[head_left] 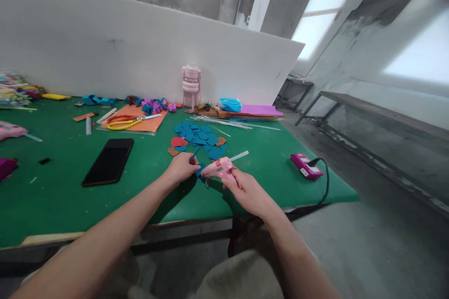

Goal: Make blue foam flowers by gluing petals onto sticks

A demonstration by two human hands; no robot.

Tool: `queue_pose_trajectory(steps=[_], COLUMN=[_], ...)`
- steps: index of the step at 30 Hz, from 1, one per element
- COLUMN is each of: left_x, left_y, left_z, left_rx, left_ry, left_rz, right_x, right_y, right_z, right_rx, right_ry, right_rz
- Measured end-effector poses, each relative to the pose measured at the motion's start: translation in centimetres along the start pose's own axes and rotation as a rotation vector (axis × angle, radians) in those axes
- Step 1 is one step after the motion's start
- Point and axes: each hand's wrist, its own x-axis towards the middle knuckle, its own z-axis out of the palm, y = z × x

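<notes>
My right hand [245, 189] is closed round a pink glue gun [220, 167] with a glue stick poking out of its back end. The gun's nozzle points left at a small blue felt piece [199, 169]. My left hand [182, 167] pinches that blue piece and a thin blue stick, just above the green table [52, 196]. Right behind my hands lies a pile of blue felt petals [198, 135] with a few red and brown ones.
A black phone [109, 161] lies left of my hands. Orange-handled scissors [126, 121] rest on an orange sheet. A pink bottle [191, 85] stands at the white board. A magenta power adapter [306, 167] with a black cable sits near the right edge. Glue sticks and purple sheets lie behind.
</notes>
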Motion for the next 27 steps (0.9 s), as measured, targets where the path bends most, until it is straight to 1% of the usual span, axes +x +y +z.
queue_pose_trajectory(steps=[11, 27], left_x=[0.11, 0.07], left_y=[-0.32, -0.5], left_z=[0.13, 0.29], left_rx=[-0.005, -0.025], left_ry=[-0.004, 0.007], left_rz=[0.0, -0.008], right_x=[-0.04, 0.09], right_y=[-0.06, 0.5], right_z=[-0.4, -0.5], right_rx=[-0.021, -0.071], right_ry=[0.012, 0.026], right_rz=[0.002, 0.017])
